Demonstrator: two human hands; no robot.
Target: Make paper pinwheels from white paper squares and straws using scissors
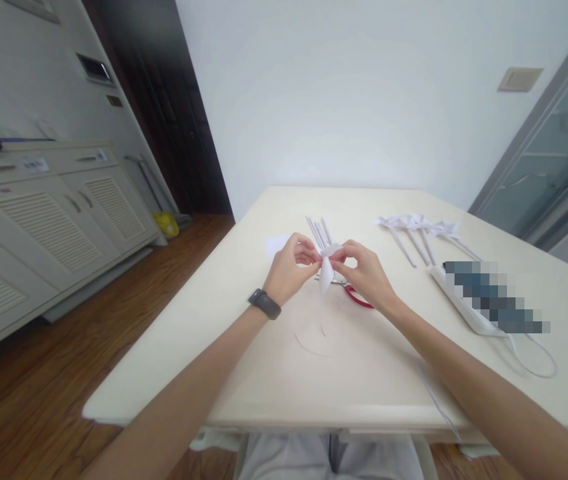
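Both my hands meet above the middle of the cream table (264, 373). My left hand (291, 267), with a dark watch on the wrist, pinches one side of a small folded white paper piece (327, 264). My right hand (364, 272) pinches its other side. The paper hangs down between my fingertips. Red-handled scissors (357, 297) lie on the table just under my right hand, partly hidden by it.
Several thin white sticks (318, 231) lie beyond my hands. Finished white paper shapes on sticks (417, 230) lie to the right. A white power strip with a cord (469, 310) sits at the right. A white paper scrap (274, 244) lies left. Cabinets stand at the left.
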